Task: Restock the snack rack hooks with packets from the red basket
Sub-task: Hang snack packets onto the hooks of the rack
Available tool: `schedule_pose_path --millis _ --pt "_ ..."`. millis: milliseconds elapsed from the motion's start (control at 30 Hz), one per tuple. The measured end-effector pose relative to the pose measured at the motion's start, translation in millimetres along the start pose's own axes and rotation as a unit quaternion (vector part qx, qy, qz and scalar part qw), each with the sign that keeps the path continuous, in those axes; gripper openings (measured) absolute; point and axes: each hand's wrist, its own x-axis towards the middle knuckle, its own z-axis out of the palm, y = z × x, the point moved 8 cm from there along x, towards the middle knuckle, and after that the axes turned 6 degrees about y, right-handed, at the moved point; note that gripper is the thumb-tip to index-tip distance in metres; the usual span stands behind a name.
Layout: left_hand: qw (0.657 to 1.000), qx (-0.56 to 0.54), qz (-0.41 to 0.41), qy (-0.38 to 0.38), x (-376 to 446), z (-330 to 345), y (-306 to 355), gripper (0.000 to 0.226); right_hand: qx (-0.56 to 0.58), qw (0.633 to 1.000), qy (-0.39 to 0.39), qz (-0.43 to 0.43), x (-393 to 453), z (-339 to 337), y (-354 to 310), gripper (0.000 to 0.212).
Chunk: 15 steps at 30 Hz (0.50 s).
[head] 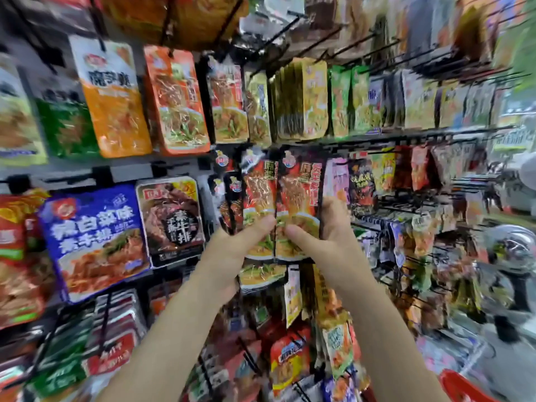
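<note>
- Two hands meet at the middle of the frame: the left hand (232, 250) and right hand (324, 236) each pinch a red-and-black packet (298, 204) low down, thumbs on the front.
- The rack (406, 136) fills the frame; its hooks reach forward.
- The packets look light, thin, floppy and glossy, probably slippery; holding nearer the top hole should steady them.
- The red basket (461, 387) sits lower right.

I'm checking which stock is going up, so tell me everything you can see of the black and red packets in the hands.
The black and red packets are glossy plastic pouches picturing noodle-like strips above a yellow bowl, held upright, side by side, before the rack's middle row. The left hand grips the left one, the right hand the right, thumbs pressing the fronts. Print is blurred.
</note>
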Motion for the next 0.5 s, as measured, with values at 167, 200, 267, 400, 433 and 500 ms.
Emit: schedule_pose_path --millis 167,200,267,400,433,500 --pt "0.990 0.072 0.117 0.031 8.9 -22.3 65.9 0.081 0.004 1.000 -0.004 -0.002 33.8 34.3 -38.6 0.031" --pt "0.988 0.082 0.131 0.029 9.6 -23.4 76.8 0.084 0.022 1.000 0.016 -0.002 41.9 38.5 -48.0 0.038" --pt "0.980 0.097 0.169 0.032 7.7 -22.8 102.1 0.052 0.046 0.998 0.033 0.009 58.1 47.2 -58.8 0.071" --pt "0.973 0.098 0.199 0.068 6.4 -38.8 144.4 0.024 0.139 0.990 0.016 -0.022 94.2 57.6 -82.3 0.027" --pt "0.973 0.094 0.200 0.073 8.1 -44.0 151.6 0.025 0.157 0.987 0.013 -0.031 103.4 58.1 -88.7 0.020" --pt "0.969 0.115 0.204 0.083 9.3 -50.6 161.3 0.041 0.180 0.983 0.011 -0.035 121.8 61.1 -99.3 0.024"
